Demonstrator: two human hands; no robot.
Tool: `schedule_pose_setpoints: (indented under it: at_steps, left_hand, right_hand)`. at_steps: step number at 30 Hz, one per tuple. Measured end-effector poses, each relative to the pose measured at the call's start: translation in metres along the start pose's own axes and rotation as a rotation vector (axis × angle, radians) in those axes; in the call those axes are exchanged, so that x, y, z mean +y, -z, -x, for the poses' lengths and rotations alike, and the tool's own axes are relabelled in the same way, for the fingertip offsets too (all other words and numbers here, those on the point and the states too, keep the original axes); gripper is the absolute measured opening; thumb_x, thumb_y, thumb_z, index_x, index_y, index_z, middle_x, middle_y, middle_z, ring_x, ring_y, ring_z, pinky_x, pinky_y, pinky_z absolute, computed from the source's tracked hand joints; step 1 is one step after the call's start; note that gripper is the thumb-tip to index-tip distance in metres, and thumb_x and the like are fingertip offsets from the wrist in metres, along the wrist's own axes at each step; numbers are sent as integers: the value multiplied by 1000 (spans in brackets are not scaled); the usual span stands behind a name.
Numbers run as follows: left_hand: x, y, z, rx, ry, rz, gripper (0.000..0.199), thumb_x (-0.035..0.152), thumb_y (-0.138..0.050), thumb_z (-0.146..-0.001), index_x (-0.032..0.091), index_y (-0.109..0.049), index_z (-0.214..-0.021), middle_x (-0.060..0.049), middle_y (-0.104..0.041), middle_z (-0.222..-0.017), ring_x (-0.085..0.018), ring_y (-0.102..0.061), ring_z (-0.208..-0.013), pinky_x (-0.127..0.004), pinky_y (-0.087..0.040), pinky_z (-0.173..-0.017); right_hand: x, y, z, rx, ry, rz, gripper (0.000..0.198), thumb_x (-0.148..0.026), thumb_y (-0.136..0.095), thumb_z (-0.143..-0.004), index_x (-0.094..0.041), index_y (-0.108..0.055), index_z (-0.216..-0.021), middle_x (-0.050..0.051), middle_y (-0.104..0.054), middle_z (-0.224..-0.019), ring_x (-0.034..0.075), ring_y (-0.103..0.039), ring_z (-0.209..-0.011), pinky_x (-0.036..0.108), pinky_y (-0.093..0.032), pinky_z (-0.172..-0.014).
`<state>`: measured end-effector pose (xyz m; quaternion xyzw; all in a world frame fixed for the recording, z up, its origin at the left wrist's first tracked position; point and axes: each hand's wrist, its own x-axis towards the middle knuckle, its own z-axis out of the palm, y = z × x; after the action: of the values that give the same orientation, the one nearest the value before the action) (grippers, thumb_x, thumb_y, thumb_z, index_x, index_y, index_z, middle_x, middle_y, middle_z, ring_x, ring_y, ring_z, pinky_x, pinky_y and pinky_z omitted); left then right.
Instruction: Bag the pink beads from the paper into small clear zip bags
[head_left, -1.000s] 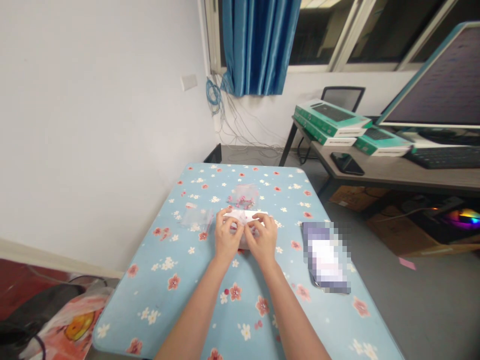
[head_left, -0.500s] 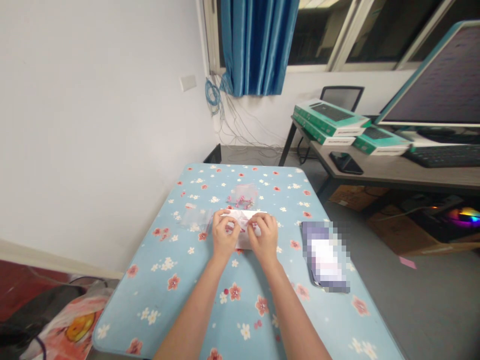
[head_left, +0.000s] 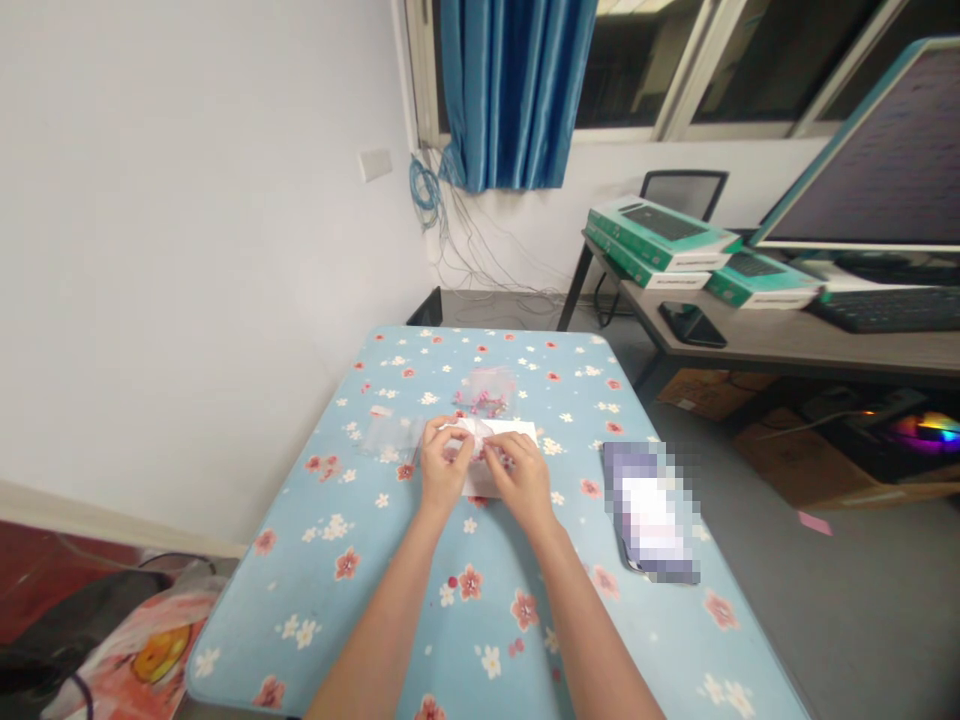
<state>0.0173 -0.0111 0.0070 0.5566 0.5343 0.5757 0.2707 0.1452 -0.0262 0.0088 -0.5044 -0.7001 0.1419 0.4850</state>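
Observation:
Over a white sheet on the flowered table, my left hand is closed, thumb and fingertips pinching a small clear plastic bag. Close beside it, my right hand pinches the same bag from the other side. Small dark pink bits show around the fingers, too small to name. Just beyond the sheet lies another clear bag with small pink pieces in it. A flat clear bag rests to the left of my left hand.
A phone-like item with a blurred screen lies at the table's right side. The blue flowered tabletop carries a few tiny red and pink spots near my forearms. To the right stands a desk with green keyboard boxes and a black phone.
My fingertips have shifted slightly left and closer together on the bag. More of the white sheet's right end now shows beyond my right hand.

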Motion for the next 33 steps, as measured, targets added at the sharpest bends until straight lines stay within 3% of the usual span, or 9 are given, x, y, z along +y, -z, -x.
schedule_pose_setpoints:
  at_steps: [2, 8, 10, 13, 20, 28, 33]
  left_hand:
    - [-3, -1, -2, -10, 59, 121, 7, 23, -59, -73, 17, -63, -74, -6, -53, -101, -19, -55, -100, -26, -50, -75]
    - [-4, -4, -4, -71, 341, 520, 32, 24, -63, -69, 19, -54, -99, -4, -59, -100, -12, -58, -75, -22, -51, -58]
    - [-2, -4, -4, -88, 377, 578, 37, 24, -65, -68, 20, -52, -102, -3, -60, -97, -11, -59, -74, -21, -50, -58]
    - [1, -4, -3, -139, 408, 610, 40, 25, -66, -68, 19, -52, -105, -2, -61, -88, -11, -59, -72, -22, -50, -60]
    - [-2, -4, -2, -230, 419, 621, 30, 32, -68, -68, 15, -59, -92, -3, -61, -82, -13, -59, -75, -23, -51, -61]
    - [2, -3, -2, -249, 433, 624, 29, 35, -71, -65, 16, -64, -86, -1, -60, -76, -9, -55, -61, -22, -48, -57]
    - [5, -1, -1, -290, 369, 616, 24, 32, -70, -68, 17, -69, -87, -2, -62, -77, -9, -53, -66, -19, -44, -60]
  right_hand:
    - [2, 0, -1, 42, -122, -137, 18, -29, -51, -85, -20, -66, -84, 4, -65, -82, 16, -55, -71, 30, -44, -68]
    - [10, 1, -7, 180, -529, -634, 21, -39, -63, -74, -19, -66, -80, 0, -63, -69, 8, -45, -46, 21, -34, -41]
    - [11, 2, -9, 212, -621, -768, 24, -40, -66, -70, -18, -65, -80, 0, -64, -72, 7, -44, -44, 19, -30, -35]
    - [11, 4, -10, 254, -718, -929, 26, -38, -72, -64, -18, -65, -78, 0, -64, -77, 6, -51, -48, 17, -34, -35]
    - [12, 8, -12, 273, -818, -1144, 28, -34, -77, -57, -18, -63, -74, -1, -66, -73, 9, -58, -50, 18, -48, -39]
    - [24, 6, -11, 274, -877, -1271, 13, -24, -70, -67, -20, -61, -75, -1, -67, -71, 9, -61, -50, 17, -53, -44]
    - [24, 6, -11, 261, -912, -1308, 13, -21, -69, -67, -19, -61, -77, 0, -68, -70, 9, -62, -50, 17, -55, -46]
